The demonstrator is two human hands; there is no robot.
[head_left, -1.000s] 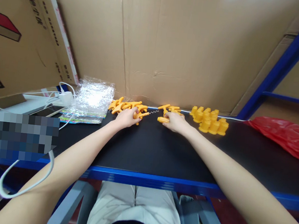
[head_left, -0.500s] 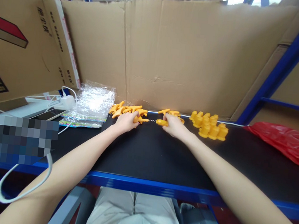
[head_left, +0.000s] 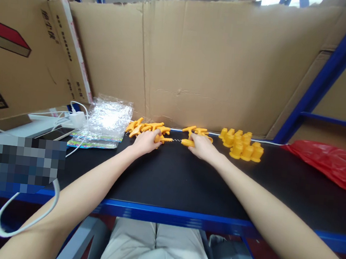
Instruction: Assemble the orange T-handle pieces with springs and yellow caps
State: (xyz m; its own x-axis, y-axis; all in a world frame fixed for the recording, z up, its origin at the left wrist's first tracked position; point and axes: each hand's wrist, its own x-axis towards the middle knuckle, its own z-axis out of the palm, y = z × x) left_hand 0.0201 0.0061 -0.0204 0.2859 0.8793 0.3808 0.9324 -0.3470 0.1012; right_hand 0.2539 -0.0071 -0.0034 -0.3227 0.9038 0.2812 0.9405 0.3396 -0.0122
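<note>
Corkscrew (head_left: 167, 139), yellow with a thin metal spiral, points across the black tabletop (head_left: 170, 178) from the left hand (head_left: 147, 142), whose fingers close around its handle. The right hand (head_left: 204, 147) pinches a yellow tube (head_left: 186, 142), facing the spiral's tip (whether they touch, I cannot tell). Behind lie more yellow pieces (head_left: 136, 127); yellow cups (head_left: 242, 147) stand to the right, before a red bag (head_left: 327, 162). 1 tall cardboard wall (head_left: 198, 66) backs the table, beside a slanting blue post (head_left: 323, 79).
</note>
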